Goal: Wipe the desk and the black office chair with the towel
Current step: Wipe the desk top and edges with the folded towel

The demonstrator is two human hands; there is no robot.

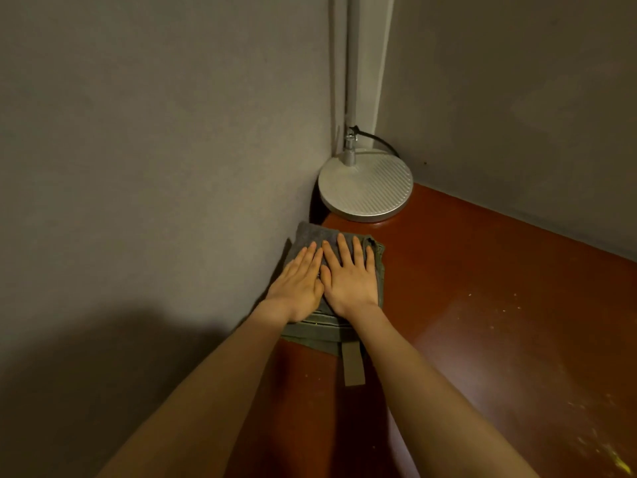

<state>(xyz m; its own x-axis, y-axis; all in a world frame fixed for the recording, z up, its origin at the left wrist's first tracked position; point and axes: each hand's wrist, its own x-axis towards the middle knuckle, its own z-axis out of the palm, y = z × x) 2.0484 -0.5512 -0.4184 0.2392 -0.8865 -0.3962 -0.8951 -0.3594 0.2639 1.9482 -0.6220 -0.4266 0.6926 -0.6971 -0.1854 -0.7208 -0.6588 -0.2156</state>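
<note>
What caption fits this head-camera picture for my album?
Left hand and right hand press a folded gray towel flat on the red-brown desk beside a round silver stand base.

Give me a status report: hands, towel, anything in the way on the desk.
Both open: left hand, right hand flat on folded towel. Towel on desk, against wall. Ahead in corner: lamp base.

Dim, warm light; dark shadow at lower left, soft sheen on the desk (499, 305), wide-angle bowing.
</note>
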